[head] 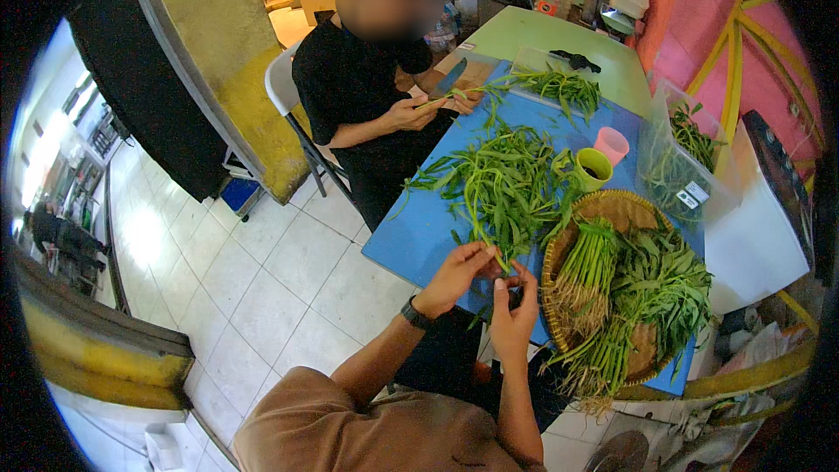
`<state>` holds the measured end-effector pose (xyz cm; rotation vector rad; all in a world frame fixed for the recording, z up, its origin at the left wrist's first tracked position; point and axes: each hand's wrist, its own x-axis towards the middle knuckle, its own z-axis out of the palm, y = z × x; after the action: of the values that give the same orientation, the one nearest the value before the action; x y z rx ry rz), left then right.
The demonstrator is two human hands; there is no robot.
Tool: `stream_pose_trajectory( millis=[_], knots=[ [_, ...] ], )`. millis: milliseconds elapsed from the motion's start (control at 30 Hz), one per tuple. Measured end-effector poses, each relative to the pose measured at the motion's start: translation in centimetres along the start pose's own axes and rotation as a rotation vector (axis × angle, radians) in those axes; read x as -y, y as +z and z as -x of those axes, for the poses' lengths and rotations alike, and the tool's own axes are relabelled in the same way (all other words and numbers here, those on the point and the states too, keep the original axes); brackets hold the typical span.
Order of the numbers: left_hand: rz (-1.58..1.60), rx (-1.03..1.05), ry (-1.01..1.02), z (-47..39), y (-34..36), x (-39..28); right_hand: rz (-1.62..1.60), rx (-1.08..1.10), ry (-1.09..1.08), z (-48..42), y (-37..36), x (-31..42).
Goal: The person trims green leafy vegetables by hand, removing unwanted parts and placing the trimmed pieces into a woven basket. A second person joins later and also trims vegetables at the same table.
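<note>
In my left hand (461,276), thumb and fingers pinch a green water spinach stem (484,236) near its lower end. The stem's upper part runs into a loose heap of leafy water spinach (508,177) on the blue tabletop (406,236). Just right of the stem's end is my right hand (516,308), its fingers bent and the fingertips close to the stem. Whether they grip it cannot be told. To the right, a round woven bamboo tray (609,202) holds a rooted bundle of water spinach (586,269) and more leafy bunches (662,288).
Across the table a seated person holds a stem and a knife (451,76). Beyond the heap stand a green cup (594,169) and a pink cup (612,144). A clear plastic bin (682,170) with greens stands at right; cut greens (557,86) lie on a farther tray.
</note>
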<state>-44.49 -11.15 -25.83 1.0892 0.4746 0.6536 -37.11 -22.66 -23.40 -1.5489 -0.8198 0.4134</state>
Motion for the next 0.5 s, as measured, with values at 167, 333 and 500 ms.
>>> stream_pose_trajectory(
  millis=[167,333,500],
  knots=[
    [0.305,0.069,0.01,-2.5,-0.2,1.5,-0.314,0.112,0.079,0.3,0.2,-3.0],
    [0.486,0.067,0.04,-2.1,-0.5,2.6,-0.402,0.275,0.164,0.3,-0.8,-2.3],
    [0.479,0.097,0.032,-2.3,-1.1,3.2,-0.408,0.388,0.175,0.0,-1.3,-3.0]
  ],
)
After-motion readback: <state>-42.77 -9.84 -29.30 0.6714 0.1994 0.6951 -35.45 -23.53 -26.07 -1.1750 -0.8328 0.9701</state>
